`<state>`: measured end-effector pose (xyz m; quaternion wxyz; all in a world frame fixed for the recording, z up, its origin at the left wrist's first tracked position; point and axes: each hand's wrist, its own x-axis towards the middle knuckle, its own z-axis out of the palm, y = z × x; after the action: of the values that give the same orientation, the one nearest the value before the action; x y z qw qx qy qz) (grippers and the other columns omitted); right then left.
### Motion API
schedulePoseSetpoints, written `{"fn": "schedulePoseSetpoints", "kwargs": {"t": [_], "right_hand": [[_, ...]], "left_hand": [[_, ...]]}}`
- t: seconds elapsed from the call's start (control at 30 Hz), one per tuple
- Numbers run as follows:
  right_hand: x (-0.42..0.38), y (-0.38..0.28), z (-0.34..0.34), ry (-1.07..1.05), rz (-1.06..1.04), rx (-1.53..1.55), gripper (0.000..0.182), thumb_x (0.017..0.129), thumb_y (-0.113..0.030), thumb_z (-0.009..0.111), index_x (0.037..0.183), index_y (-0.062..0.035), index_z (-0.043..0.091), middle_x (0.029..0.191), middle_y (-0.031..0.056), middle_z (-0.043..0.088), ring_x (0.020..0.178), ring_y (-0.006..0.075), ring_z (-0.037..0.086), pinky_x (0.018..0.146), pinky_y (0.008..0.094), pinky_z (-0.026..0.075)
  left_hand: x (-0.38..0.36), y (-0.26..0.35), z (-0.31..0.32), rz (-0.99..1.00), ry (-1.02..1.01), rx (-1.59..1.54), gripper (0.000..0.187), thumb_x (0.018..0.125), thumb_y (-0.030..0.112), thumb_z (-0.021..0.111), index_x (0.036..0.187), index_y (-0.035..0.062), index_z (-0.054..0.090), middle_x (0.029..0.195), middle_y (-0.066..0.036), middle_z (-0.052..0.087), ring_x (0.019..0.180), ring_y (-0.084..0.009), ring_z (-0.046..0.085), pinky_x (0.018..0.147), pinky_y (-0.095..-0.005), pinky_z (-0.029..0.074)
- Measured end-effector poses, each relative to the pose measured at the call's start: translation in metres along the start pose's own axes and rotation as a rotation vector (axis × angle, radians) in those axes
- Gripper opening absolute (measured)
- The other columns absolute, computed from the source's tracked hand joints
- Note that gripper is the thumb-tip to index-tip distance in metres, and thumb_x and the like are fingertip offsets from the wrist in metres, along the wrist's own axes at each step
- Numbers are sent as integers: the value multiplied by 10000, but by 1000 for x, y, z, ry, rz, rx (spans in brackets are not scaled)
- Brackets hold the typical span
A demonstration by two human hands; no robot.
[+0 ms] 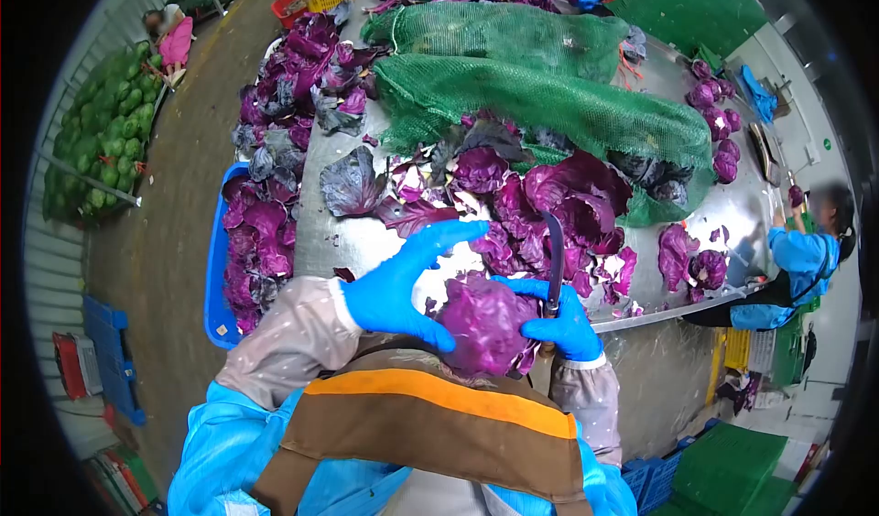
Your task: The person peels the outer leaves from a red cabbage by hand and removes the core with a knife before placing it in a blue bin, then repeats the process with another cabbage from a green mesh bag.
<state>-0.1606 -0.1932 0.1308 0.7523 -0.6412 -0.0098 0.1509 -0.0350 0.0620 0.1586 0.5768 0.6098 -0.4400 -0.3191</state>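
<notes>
Two gloved hands, left hand (398,287) and right hand (560,319) flanking red cabbage (485,324), knife (553,260) upright

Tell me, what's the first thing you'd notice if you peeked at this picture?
The bright purple cabbage right in front, with the left hand in a blue glove touching its side and the right hand holding a dark knife against it. Behind it, the metal table is strewn with torn purple leaves, and big green net sacks lie across the far side.
</notes>
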Motion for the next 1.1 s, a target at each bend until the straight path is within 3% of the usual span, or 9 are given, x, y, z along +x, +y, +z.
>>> {"fn": "schedulePoseSetpoints", "kwargs": {"t": [0.03,0.07,0.2,0.5,0.7,0.83,0.87,1.0,1.1], "right_hand": [[2,-7,4,7,20,-75,617,727,-130,788,1275,36,560,1278,138,589,1190,205,529,1036,370,383],[6,-16,6,-10,25,-141,573,723,-57,777,1255,28,582,1263,127,603,1173,189,540,1026,355,395],[11,-14,5,-40,8,-135,548,738,-38,762,1252,28,584,1243,121,616,1131,177,560,1007,346,414],[11,17,-7,8,40,-108,494,741,-57,771,1207,14,626,1163,89,655,1056,145,581,949,312,442],[11,41,-16,105,116,-37,457,719,-68,787,1152,-2,658,1119,78,667,981,135,599,864,305,478],[9,44,-19,29,50,21,531,667,-62,795,1173,0,646,1160,95,655,1074,174,585,920,340,458],[12,39,-17,4,24,10,539,663,-63,794,1176,1,645,1166,98,653,1088,179,580,937,347,450],[16,30,-14,-18,34,-23,570,654,-77,807,1193,0,637,1192,106,643,1122,189,567,990,358,417],[11,20,-11,9,66,-103,528,708,-42,789,1209,3,627,1192,109,643,1115,187,571,993,349,417]], "left_hand": [[-1,18,-5,56,42,181,1127,621,307,897,1497,105,217,1507,-114,296,1326,-239,386,1031,-457,404],[3,29,5,216,154,128,803,711,299,826,1396,146,435,1417,-108,447,1260,-288,459,983,-422,432],[4,23,-1,162,-64,429,443,673,295,846,1053,124,696,1057,-103,642,1019,-308,602,878,-395,499],[-2,14,2,96,-41,629,231,629,-50,597,807,94,624,920,-76,594,921,-309,588,803,-401,498],[-20,-65,27,22,539,185,194,668,-67,615,798,77,618,870,-89,603,855,-241,612,776,-326,487],[-43,-151,38,-250,441,700,198,700,-29,658,856,90,683,1027,-132,624,1004,-228,596,855,-343,469],[-38,-144,22,-141,288,1070,353,762,46,689,1104,129,671,1217,-131,575,1110,-213,543,954,-342,423],[-4,-93,19,-347,443,-495,742,858,230,715,1477,125,320,1457,-145,361,1197,-228,500,1006,-382,416],[2,-54,34,-302,53,-310,683,817,241,747,1391,41,436,1386,-134,477,1241,-216,479,1084,-382,346]]}}
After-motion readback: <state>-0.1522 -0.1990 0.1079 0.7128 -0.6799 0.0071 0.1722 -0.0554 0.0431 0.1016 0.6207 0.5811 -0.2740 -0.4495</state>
